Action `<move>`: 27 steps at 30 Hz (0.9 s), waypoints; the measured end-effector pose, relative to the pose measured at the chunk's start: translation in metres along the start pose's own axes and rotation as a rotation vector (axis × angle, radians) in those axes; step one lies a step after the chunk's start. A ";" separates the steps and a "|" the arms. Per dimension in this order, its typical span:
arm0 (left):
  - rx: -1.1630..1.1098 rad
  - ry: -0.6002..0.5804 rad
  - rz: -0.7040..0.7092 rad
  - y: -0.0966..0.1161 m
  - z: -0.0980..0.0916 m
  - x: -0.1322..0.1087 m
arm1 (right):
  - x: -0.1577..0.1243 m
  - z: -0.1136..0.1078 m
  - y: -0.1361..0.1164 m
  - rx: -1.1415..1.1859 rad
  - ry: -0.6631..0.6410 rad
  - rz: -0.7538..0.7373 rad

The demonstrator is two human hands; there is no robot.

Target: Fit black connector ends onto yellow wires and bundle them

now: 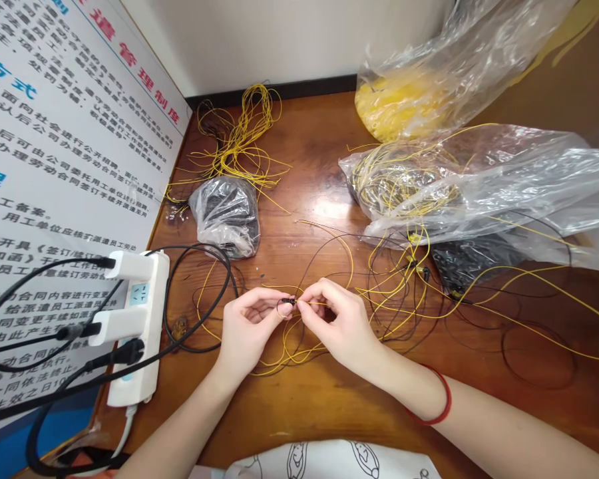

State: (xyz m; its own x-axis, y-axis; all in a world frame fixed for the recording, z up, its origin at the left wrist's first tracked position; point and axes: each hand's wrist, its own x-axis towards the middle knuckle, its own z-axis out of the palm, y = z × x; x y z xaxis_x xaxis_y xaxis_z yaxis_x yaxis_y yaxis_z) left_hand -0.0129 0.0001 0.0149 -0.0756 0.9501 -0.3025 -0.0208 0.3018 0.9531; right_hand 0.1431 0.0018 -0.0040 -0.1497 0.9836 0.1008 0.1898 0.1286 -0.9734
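Between the fingertips of my left hand (254, 326) is a small black connector (288, 301), pinched by thumb and forefinger. Close beside it, touching or almost touching, my right hand (337, 322) pinches a thin wire at the connector's right end. Yellow and black wires (292, 352) loop under and around both hands on the wooden table (259, 406). More loose yellow and black wires (399, 299) spread to the right of my right hand. The exact fit of wire and connector is too small to make out.
Left stands a white power strip (152, 332) with plugged-in chargers and black cables. Ahead lie a clear bag of black parts (227, 216) and a yellow wire bundle (252, 126). Plastic bags of wires (404, 179) and yellow pieces (399, 106) lie right. A printed board (70, 133) borders the left.
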 end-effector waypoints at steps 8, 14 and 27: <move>-0.031 -0.001 0.030 -0.001 0.001 0.000 | 0.001 -0.002 -0.001 -0.043 -0.001 -0.052; -0.034 -0.001 0.042 -0.003 0.000 0.001 | 0.001 -0.001 -0.001 -0.039 0.003 -0.068; -0.031 0.008 0.042 -0.002 0.000 0.001 | 0.000 -0.001 -0.001 -0.037 -0.011 -0.054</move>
State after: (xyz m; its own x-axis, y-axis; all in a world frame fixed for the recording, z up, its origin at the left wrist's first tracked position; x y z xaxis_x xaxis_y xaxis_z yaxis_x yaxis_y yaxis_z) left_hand -0.0128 0.0008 0.0121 -0.0845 0.9612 -0.2624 -0.0486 0.2591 0.9646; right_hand 0.1444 0.0021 -0.0029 -0.1709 0.9737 0.1504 0.2169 0.1861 -0.9583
